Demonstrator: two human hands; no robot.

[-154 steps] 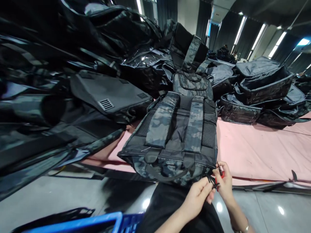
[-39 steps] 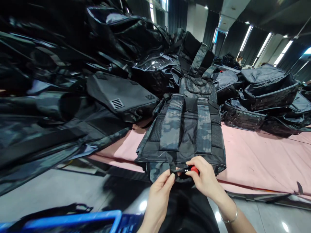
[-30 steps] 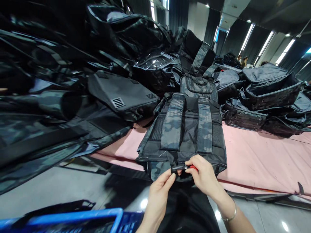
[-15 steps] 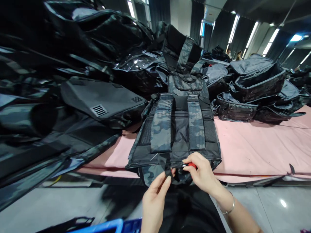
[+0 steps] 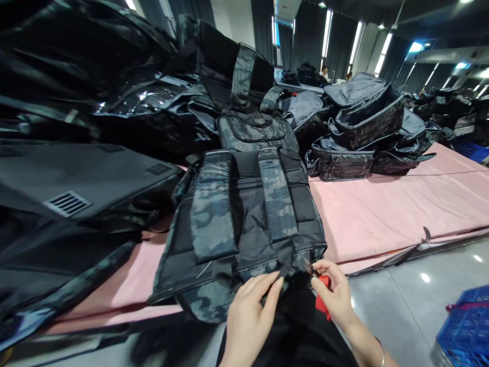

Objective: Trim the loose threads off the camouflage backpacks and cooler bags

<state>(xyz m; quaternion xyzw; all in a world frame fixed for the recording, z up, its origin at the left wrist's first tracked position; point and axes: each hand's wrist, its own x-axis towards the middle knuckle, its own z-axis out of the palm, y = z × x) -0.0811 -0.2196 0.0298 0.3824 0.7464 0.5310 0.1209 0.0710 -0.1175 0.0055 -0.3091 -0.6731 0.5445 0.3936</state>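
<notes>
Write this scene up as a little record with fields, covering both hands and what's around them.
Left hand: pinching a black strap at the backpack's near end
Right hand: holding a small red-handled tool
Backpack: lying with its two camouflage shoulder straps facing up
Surface: pink cover
Beyond, to the right: open bags with gray linings, piled together
Floor, lower right: blue basket

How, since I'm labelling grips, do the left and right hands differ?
The left hand pinches a black strap, while the right hand holds a red-handled tool. The right wears a silvery bracelet; none shows on the left. Both are ungloved, at the near end of the camouflage backpack.
</notes>
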